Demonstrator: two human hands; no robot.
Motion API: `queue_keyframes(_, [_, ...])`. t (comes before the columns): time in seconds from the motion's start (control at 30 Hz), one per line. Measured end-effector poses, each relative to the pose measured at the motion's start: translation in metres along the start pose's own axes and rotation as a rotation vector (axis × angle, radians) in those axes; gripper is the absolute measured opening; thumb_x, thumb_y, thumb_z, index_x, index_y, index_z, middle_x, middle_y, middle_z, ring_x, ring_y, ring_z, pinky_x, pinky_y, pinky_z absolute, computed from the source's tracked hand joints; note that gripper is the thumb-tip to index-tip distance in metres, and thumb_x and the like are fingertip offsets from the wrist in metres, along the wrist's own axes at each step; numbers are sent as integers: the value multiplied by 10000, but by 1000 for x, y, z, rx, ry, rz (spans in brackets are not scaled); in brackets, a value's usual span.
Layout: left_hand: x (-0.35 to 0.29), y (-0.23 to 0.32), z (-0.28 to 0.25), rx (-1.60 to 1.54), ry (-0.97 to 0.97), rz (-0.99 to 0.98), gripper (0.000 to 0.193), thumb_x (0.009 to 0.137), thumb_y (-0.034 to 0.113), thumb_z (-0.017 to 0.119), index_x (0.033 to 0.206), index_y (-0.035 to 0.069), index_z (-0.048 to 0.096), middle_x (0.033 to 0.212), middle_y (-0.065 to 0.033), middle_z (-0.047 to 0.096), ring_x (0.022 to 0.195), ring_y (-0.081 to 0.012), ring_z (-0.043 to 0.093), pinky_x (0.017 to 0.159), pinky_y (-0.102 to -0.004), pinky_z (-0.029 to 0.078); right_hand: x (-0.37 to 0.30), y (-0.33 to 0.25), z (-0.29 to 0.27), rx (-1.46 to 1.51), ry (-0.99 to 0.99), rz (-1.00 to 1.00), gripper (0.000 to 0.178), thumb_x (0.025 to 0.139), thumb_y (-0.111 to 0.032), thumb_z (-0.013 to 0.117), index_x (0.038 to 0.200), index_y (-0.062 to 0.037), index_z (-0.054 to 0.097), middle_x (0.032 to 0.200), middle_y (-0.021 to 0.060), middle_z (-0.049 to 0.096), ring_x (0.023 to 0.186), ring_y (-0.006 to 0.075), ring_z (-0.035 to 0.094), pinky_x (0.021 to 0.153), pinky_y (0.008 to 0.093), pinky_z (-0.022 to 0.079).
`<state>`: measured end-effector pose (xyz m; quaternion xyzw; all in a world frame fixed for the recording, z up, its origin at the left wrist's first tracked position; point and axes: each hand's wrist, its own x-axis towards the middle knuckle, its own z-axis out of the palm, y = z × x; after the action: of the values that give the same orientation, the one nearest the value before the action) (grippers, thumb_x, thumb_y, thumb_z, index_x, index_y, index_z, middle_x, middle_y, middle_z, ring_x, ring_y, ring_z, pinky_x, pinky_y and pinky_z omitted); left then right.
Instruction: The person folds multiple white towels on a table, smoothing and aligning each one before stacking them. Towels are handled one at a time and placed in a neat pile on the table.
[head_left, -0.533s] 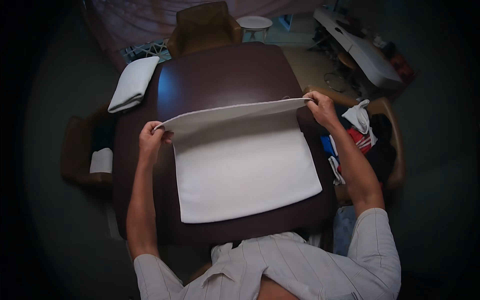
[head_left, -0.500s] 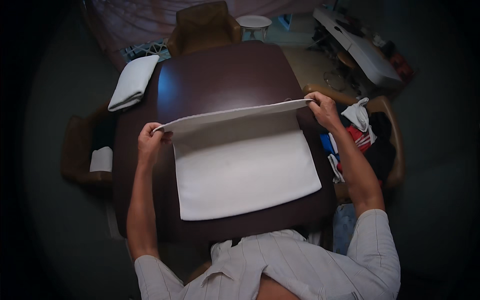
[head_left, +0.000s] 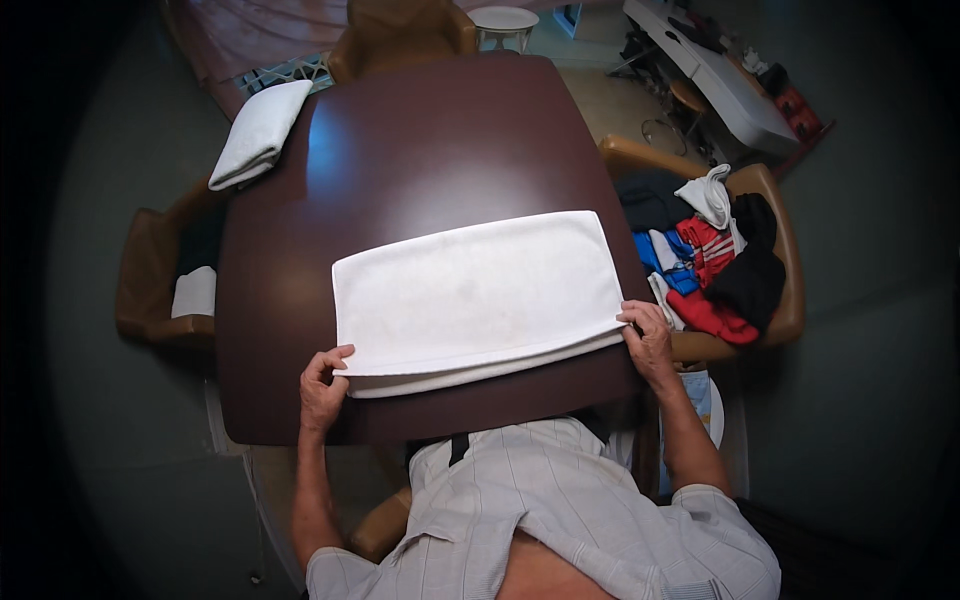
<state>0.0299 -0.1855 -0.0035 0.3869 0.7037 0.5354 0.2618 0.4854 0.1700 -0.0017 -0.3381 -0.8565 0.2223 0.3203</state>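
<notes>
In the head view, a white towel (head_left: 480,290), doubled over, lies on a dark brown table (head_left: 440,130) and stretches between the fingers of two bare hands. The left hand (head_left: 322,388) has its fingers pinched on the towel's near left corner; the right hand (head_left: 648,338) pinches the near right corner. Below the edge between the fingers, a lower layer peeks out.

The towel looks soft, light and limp, unlikely to slip or break; it would probably sag in the middle, so the two corners seem the best hold.

Just beyond the right fingers, a tan chair (head_left: 790,290) holds a jumbled heap of clothes (head_left: 715,260): red, blue, black and white. Well left of the left fingers, a brown chair (head_left: 145,270) holds a small white cloth (head_left: 195,292). Ahead of those fingers, a folded towel (head_left: 260,135) rests at the table's far left corner.
</notes>
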Motion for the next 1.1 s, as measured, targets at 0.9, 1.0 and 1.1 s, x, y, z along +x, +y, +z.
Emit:
queue_keyframes(0.9, [111,45,127,821,-99,468,452,942,105,644,1382,29,579,1469,-212,561,1430,-400,470,1212,-594,291,96,-110,126,54,-249,-174,468,981,-193,641,1404,-5,569,1467,236,555,1387,411,503,1186,488,383])
queue_keyframes(1.0, [146,30,169,961,-167,420,548,957,274,643,1458,71,550,1575,-205,453,1514,-388,350,1222,-646,227,122,-125,186,17,-291,-225,496,1023,-234,582,1447,17,528,1527,243,496,1463,402,419,1240,497,294])
queue_keyframes(1.1, [152,32,173,927,-97,335,616,955,349,637,1503,90,526,1608,-205,419,1546,-384,297,1252,-627,158,136,-121,201,-31,-327,-183,535,1047,-304,535,1470,23,507,1568,243,449,1507,396,353,1267,512,218])
